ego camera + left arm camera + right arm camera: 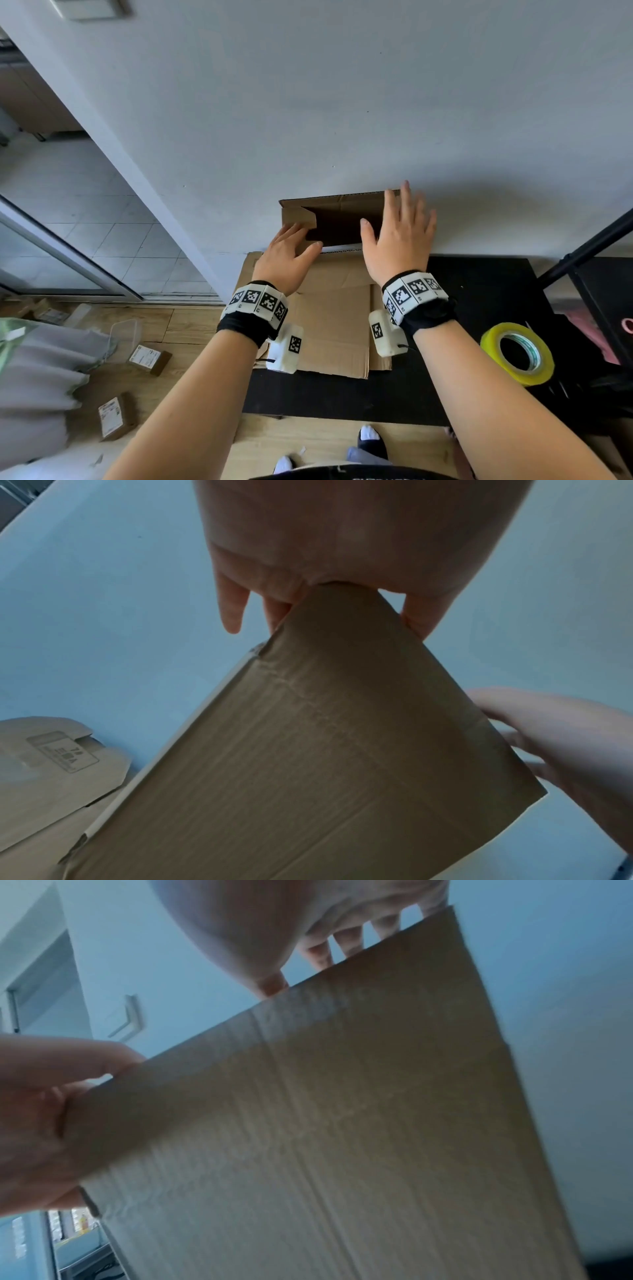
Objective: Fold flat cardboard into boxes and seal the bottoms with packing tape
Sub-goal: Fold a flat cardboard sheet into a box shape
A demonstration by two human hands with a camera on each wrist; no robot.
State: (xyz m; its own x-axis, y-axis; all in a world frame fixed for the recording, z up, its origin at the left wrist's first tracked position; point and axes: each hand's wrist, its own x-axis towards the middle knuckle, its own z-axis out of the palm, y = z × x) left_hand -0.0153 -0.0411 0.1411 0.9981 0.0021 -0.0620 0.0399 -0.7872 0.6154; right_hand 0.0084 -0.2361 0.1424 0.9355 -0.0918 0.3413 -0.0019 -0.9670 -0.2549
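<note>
A brown cardboard box stands opened against the white wall, its dark opening facing up and toward me. My left hand rests on the near wall's top left edge, fingers straight and reaching past it toward a small side flap. My right hand hovers flat with spread fingers over the box's right end, just above the panel's upper edge. Flat cardboard lies beneath on the black table. A yellow tape roll lies at the right.
A black rack crowds the table's right side. On the wooden floor to the left lie small labelled parcels, a clear container and grey bags. The wall stands directly behind the box.
</note>
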